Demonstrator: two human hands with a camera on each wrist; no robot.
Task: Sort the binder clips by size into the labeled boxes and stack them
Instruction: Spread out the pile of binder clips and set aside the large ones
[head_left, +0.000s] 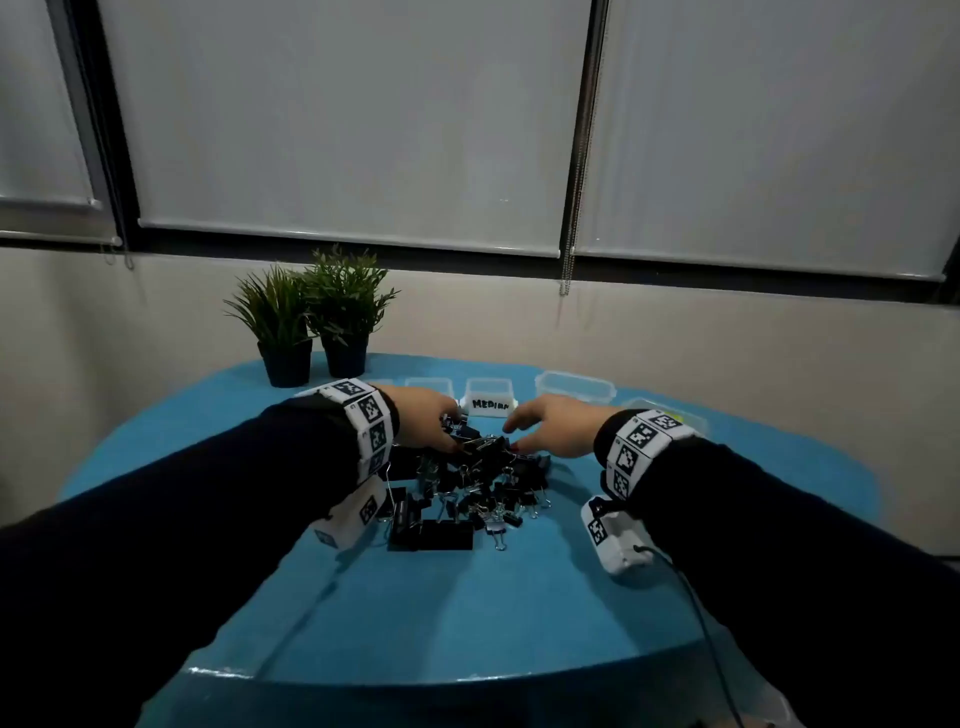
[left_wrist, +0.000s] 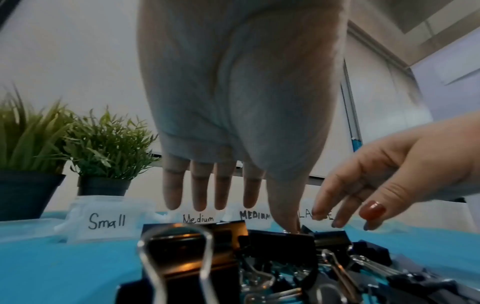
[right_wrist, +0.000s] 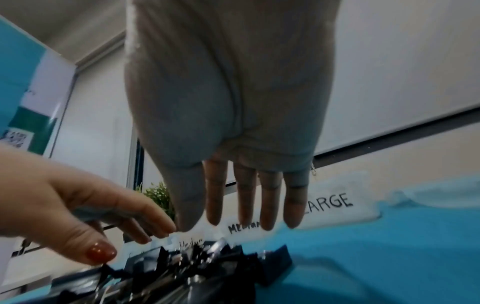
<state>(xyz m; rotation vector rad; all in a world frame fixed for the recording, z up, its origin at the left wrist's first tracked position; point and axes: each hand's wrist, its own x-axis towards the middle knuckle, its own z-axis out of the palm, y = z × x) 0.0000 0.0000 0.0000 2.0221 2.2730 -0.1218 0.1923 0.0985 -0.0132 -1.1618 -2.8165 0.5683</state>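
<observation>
A heap of black binder clips (head_left: 467, 488) of mixed sizes lies in the middle of the blue round table (head_left: 467, 613). One big clip (left_wrist: 187, 257) sits close to the left wrist camera. Behind the heap stand clear boxes labeled Small (left_wrist: 107, 221), Medium (left_wrist: 198, 219), MEDIUM (head_left: 488, 405) and LARGE (right_wrist: 330, 202). My left hand (head_left: 452, 431) hovers over the far left of the heap with straight fingers, its thumb touching the top of a clip (left_wrist: 285, 236). My right hand (head_left: 514, 436) reaches in from the right, fingers spread and holding nothing.
Two potted green plants (head_left: 311, 322) stand at the back left of the table. Another clear container (head_left: 574, 387) sits behind the boxes at the right. A wall with lowered blinds is close behind. Bare blue tabletop lies in front of the heap.
</observation>
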